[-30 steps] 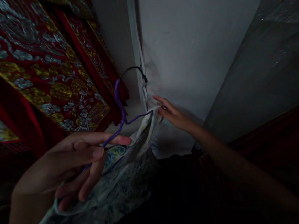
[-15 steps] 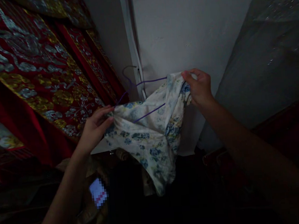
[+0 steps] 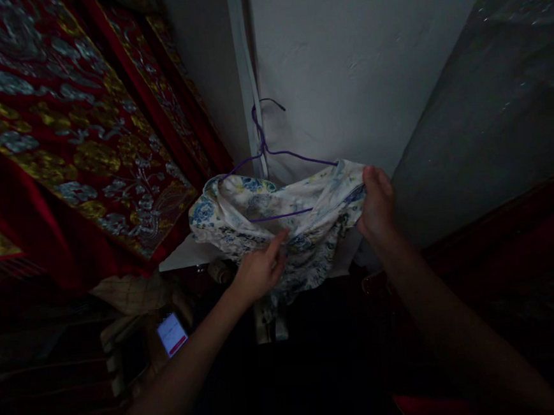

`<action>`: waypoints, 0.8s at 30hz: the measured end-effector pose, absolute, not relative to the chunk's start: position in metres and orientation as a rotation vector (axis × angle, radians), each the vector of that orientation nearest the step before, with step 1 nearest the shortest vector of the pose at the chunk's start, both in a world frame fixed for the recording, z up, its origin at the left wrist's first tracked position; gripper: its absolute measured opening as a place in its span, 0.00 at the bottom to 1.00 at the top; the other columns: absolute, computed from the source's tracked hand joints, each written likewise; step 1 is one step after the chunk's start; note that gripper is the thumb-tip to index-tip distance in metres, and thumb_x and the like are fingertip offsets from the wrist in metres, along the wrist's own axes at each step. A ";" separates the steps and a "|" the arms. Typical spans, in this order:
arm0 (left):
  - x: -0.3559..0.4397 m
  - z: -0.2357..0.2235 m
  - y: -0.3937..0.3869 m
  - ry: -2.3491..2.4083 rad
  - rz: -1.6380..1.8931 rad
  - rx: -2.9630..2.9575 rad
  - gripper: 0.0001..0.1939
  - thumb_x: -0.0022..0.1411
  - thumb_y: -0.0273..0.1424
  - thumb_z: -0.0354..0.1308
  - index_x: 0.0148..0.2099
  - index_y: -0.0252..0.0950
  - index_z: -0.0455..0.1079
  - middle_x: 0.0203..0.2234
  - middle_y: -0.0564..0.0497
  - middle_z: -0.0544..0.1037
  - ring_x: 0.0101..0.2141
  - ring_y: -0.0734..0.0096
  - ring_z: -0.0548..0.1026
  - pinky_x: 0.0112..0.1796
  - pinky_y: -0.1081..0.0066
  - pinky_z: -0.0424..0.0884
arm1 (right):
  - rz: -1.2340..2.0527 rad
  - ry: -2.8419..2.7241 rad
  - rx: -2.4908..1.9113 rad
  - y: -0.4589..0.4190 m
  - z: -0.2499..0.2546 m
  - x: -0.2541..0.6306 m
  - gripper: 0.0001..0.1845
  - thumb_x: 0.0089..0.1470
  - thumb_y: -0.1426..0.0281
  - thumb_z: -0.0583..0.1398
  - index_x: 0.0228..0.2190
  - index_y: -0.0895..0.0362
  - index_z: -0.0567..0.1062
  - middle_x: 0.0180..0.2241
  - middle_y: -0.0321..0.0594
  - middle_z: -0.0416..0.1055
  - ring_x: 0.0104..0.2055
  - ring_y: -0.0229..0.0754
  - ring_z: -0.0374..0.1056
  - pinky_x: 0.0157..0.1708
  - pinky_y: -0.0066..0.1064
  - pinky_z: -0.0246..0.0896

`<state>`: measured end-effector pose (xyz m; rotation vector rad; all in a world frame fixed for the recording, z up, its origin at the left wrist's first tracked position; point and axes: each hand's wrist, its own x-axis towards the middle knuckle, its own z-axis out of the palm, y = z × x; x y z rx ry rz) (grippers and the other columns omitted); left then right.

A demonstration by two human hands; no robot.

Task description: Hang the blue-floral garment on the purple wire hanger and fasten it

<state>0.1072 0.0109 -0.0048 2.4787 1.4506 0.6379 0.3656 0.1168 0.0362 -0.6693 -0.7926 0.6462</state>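
A white top with blue and yellow flowers (image 3: 257,202) hangs on a thin purple hanger (image 3: 296,155), whose hook points up and to the right. My right hand (image 3: 377,203) is closed around the top's right shoulder, near the hanger's end. At the front of the crossed neckline, my left hand (image 3: 260,273) has its fingers bent in a pinch on the fabric, the index finger lying along the neck edge. The hanger's lower bar shows through the neck opening. Dim light hides the lower folds of the top.
A red cloth embroidered in gold and silver (image 3: 124,162) hangs at the left. Ahead is a pale wall (image 3: 343,68) with a vertical cable strip (image 3: 245,56). Clear plastic sheeting (image 3: 499,107) covers the right side. A lit phone (image 3: 172,335) lies at lower left.
My left hand has left the left shoulder and moved right to the front neckline. The hanger has levelled, its hook turning from left to right. My right hand, still gripping the shoulder, has dropped slightly.
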 end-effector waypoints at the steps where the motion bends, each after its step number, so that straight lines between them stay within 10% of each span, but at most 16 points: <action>1: 0.113 -0.009 0.015 1.486 0.584 2.427 0.34 0.69 0.29 0.52 0.73 0.42 0.48 0.39 0.50 0.82 0.38 0.62 0.81 0.39 0.67 0.73 | 0.671 -0.794 -0.679 0.119 0.036 0.365 0.22 0.48 0.51 0.68 0.28 0.54 0.69 0.26 0.31 0.66 0.28 0.36 0.65 0.28 0.29 0.64; 11: 0.131 -0.055 0.007 1.382 0.939 2.040 0.11 0.70 0.32 0.50 0.41 0.36 0.72 0.35 0.45 0.80 0.38 0.60 0.77 0.41 0.66 0.69 | 0.177 -0.915 -0.934 0.072 0.009 0.350 0.22 0.52 0.64 0.66 0.49 0.54 0.74 0.55 0.45 0.70 0.57 0.45 0.66 0.56 0.40 0.61; 19: 0.135 -0.053 -0.033 1.213 1.197 1.610 0.12 0.70 0.33 0.53 0.48 0.37 0.76 0.35 0.47 0.82 0.35 0.63 0.79 0.40 0.67 0.73 | 1.197 -1.220 -0.986 -0.011 -0.109 0.266 0.11 0.46 0.65 0.66 0.32 0.56 0.74 0.32 0.39 0.74 0.35 0.43 0.71 0.39 0.35 0.67; 24: 0.141 -0.043 -0.048 1.084 1.308 1.380 0.18 0.69 0.36 0.56 0.58 0.36 0.70 0.36 0.46 0.82 0.32 0.67 0.80 0.39 0.68 0.75 | 1.202 -1.473 -0.990 -0.004 -0.091 0.267 0.08 0.48 0.66 0.64 0.29 0.57 0.72 0.27 0.36 0.73 0.30 0.40 0.67 0.31 0.31 0.63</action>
